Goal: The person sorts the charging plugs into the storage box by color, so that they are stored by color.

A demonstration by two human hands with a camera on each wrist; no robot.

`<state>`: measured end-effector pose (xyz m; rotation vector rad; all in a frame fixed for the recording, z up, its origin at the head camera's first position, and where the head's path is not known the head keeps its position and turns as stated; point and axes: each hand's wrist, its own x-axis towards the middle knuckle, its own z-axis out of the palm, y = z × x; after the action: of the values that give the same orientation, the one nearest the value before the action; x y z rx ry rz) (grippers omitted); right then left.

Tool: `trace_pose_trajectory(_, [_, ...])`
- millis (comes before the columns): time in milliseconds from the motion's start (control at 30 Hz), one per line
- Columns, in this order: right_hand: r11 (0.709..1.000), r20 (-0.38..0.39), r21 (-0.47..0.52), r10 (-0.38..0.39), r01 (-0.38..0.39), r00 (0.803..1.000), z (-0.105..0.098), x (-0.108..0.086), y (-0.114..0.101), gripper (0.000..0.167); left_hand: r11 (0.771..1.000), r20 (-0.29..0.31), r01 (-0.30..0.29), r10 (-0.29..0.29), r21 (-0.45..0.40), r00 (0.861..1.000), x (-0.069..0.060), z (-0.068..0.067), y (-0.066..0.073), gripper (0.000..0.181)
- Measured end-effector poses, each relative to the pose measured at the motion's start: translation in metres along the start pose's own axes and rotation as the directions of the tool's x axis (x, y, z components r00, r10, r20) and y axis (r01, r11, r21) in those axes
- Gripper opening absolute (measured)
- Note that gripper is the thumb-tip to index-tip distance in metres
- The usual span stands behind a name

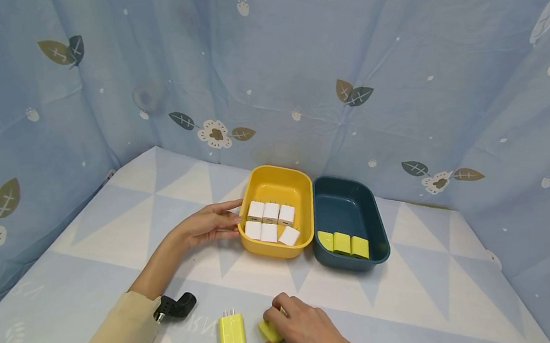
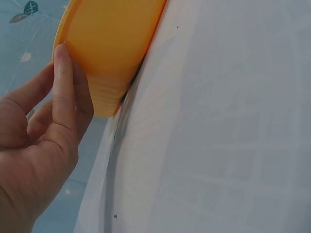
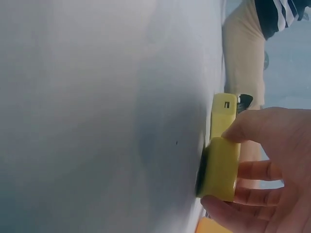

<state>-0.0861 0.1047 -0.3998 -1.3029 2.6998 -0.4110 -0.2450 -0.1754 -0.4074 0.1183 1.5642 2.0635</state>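
Note:
My left hand (image 1: 210,223) touches the left wall of the yellow bin (image 1: 285,251). Its fingers are fairly straight, and in the left wrist view a fingertip (image 2: 62,53) lies against the bin's outside near the rim. Several white charger plugs (image 1: 270,213) sit in that bin in two rows. Near the front of the table my right hand (image 1: 305,331) grips a yellow charger plug (image 3: 221,170) between thumb and fingers. Beside it, to the left, another yellow charger plug (image 1: 232,334) lies with its prongs pointing away from me.
A dark blue bin (image 1: 353,264) stands against the right side of the yellow one, with three yellow charger plugs (image 1: 342,243) along its near end. Patterned blue curtain (image 1: 283,54) hangs behind the table. A black wrist device (image 1: 178,306) is on the left forearm.

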Motion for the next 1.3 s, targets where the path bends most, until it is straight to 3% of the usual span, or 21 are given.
trace_pose_trajectory(200, [0.999, 0.003, 0.037, -0.012, 0.012, 1.0, -0.001, -0.006, 0.005, 0.024, 1.0, 0.0, 0.002, -0.002, -0.009, 1.0, 0.0, 0.0, 0.001, 0.066])
trace_pose_trajectory(467, [0.997, -0.047, 0.052, -0.047, 0.05, 0.998, -0.003, -0.016, 0.015, 0.028, 1.0, -0.005, 0.005, -0.005, -0.012, 1.0, 0.0, -0.001, 0.0, 0.067])
trace_pose_trajectory(600, [0.997, -0.119, 0.056, -0.049, 0.056, 0.992, -0.006, -0.022, 0.021, 0.03, 1.0, -0.009, 0.01, -0.01, -0.003, 1.0, 0.001, -0.001, 0.0, 0.068])
trace_pose_trajectory(933, [0.989, -0.332, 0.131, -0.022, 0.07, 0.943, -0.014, -0.036, 0.04, 0.038, 1.0, -0.019, 0.017, -0.017, 0.002, 1.0, 0.001, 0.0, 0.0, 0.068])
trace_pose_trajectory(1133, [0.984, -0.423, 0.121, -0.07, 0.133, 0.904, -0.019, -0.042, 0.051, 0.042, 1.0, -0.007, 0.011, -0.011, 0.014, 1.0, 0.0, -0.001, 0.0, 0.069])
trace_pose_trajectory(1300, [0.985, -0.469, 0.105, -0.074, 0.139, 0.88, -0.027, -0.045, 0.058, 0.041, 1.0, 0.002, 0.007, -0.007, 0.005, 1.0, 0.001, -0.001, 0.0, 0.069])
